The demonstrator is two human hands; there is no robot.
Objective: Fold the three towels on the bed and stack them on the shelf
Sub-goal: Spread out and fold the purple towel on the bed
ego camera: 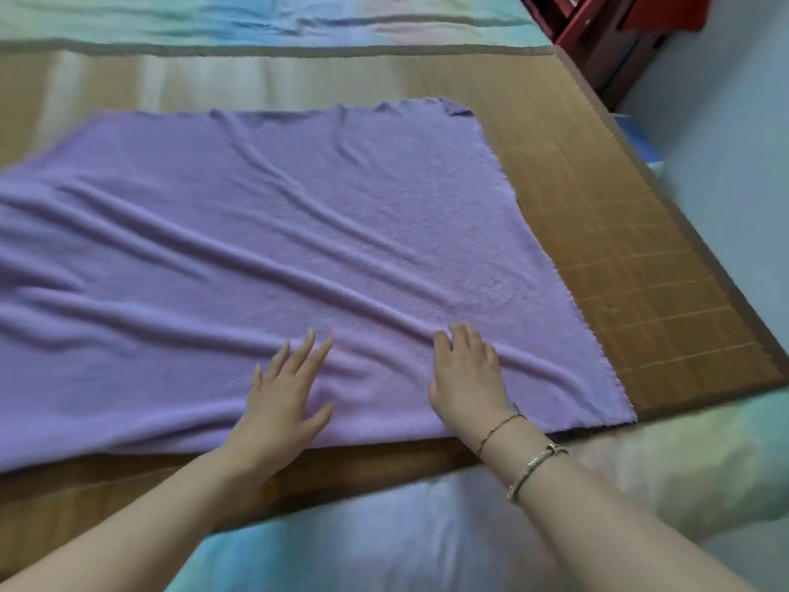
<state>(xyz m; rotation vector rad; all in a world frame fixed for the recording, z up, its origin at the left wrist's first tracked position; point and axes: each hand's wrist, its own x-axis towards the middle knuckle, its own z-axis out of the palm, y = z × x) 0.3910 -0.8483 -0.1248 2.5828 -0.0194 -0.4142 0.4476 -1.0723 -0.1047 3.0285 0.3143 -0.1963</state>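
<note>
The head camera looks down at a purple towel (264, 258) spread out flat on a woven bamboo mat (606, 249) that covers the bed (384, 544). Long wrinkles run across the cloth from the left side toward the near right corner. Both hands rest on the towel close to its near edge, palms down. The left hand (284, 395) lies flat with its fingers straight and slightly spread. The right hand (467, 369) sits just beside it, fingers relaxed and gently bent over a ridge in the fabric, gripping nothing. The right wrist wears a thin cord and a metal bangle (536, 470). Pale blue-green bedding (264, 19) lies beyond the mat's far edge. A red piece of furniture (610, 40) stands off the far right corner of the bed.
</note>
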